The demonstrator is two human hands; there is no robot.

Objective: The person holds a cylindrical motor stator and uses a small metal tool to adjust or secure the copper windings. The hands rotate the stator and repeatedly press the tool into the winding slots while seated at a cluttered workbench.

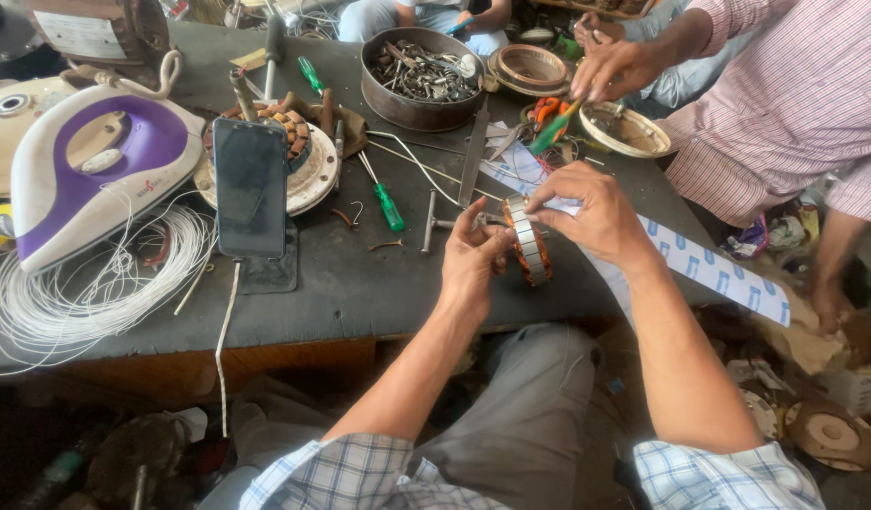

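A white strip with blue marks (709,269) is trailing off the table (360,283) edge under my right forearm. A phone (250,187), screwdriver (388,205) and bowl of scrap (422,77) are lying beyond. My left hand (473,260) and right hand (591,212) are each keeping a narrow grip on the stator (528,241), above the table edge.

Free room and obstacles, near desk edge

Bare strip of desk (360,283) runs along the near edge, between the phone (251,187) on its stand and the left hand (473,260). Left of the phone: wire coil (86,283) and iron (91,170) block. Behind the strip: green screwdriver (388,203), loose rods, metal bowl (418,80). On the right, paper strip (709,269) overhangs the edge; another person's hand (619,66) reaches in over the far corner.
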